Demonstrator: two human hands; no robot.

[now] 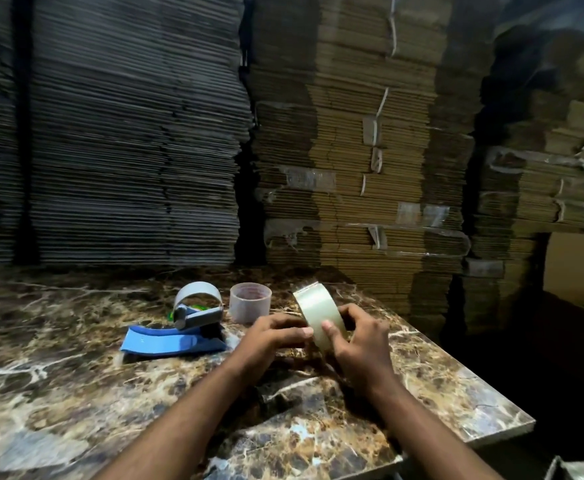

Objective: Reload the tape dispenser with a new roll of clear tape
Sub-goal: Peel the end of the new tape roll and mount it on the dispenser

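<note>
A roll of clear tape (315, 306) stands on edge just above the marble table (76, 358), held between both hands. My left hand (273, 336) pinches its near rim from the left, thumb tip on the tape face. From the right, my right hand (356, 337) grips the roll, thumb pressed on its outer band. To the left, the blue-handled tape dispenser (186, 327) lies on its side on the table with a curved grey metal guard. An empty pale tape core (250, 302) stands upright just right of the dispenser.
Tall stacks of flattened cardboard (353, 150) rise right behind the table, dark grey ones (110, 133) on the left. The table's right edge (491, 403) drops off to a dark floor. An open brown box (574, 265) stands at far right.
</note>
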